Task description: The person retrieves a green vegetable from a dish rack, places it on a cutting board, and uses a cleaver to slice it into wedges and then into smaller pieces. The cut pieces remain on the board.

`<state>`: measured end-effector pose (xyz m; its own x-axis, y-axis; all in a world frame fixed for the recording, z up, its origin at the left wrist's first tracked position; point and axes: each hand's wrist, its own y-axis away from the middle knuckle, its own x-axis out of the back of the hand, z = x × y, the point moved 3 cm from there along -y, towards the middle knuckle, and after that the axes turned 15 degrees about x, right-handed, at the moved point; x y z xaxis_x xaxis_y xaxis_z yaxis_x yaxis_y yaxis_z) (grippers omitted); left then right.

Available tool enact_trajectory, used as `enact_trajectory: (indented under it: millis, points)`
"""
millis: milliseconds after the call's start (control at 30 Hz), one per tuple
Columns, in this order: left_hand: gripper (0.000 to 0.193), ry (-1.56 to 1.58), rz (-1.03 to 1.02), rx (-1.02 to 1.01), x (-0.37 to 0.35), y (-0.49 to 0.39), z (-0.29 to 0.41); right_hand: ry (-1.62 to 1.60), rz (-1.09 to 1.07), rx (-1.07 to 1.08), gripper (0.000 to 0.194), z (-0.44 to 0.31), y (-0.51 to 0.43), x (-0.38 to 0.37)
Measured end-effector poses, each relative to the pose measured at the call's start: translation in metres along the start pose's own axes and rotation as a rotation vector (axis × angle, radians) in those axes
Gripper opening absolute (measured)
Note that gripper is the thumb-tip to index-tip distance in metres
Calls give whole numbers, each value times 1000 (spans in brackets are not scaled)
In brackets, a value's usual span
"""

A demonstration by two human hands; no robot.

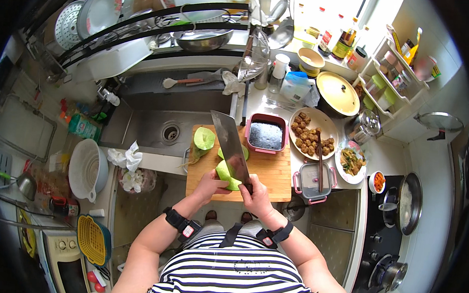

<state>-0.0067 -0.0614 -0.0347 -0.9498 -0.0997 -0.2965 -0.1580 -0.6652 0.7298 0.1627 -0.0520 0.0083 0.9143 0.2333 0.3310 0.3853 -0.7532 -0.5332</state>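
My right hand (257, 195) grips the handle of a Chinese cleaver (232, 144), its broad blade tilted up and pointing away from me. A pale green radish piece (226, 170) is held in my left hand (208, 188), close beside the blade's lower end. Beneath both hands is a wooden cutting board (270, 176). Another cut radish piece (204, 138) rests at its back left, with its stringy tail toward me. A further green piece (244, 151) lies partly hidden behind the blade. On the board's back right sits a pink-rimmed container (266, 134) of dark liquid.
The steel sink (148, 126) adjoins the board at left. To the right are a plate of browned meatballs (306, 136), chopsticks (320, 163) lying over a lidded container (315, 182), and a plate of cooked vegetables (352, 162). A frying pan (408, 203) stands on the stove (381, 222).
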Motion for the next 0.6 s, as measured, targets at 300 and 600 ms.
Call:
enact_trajectory:
  millis: [300,600]
  points:
    - [36,55,164,-62,29,35,-8,-110,-115,59,20,-1,-8,-33]
    - [30,108,252,-73,59,50,-18,-100,-220,116,20,-8,-13,-59]
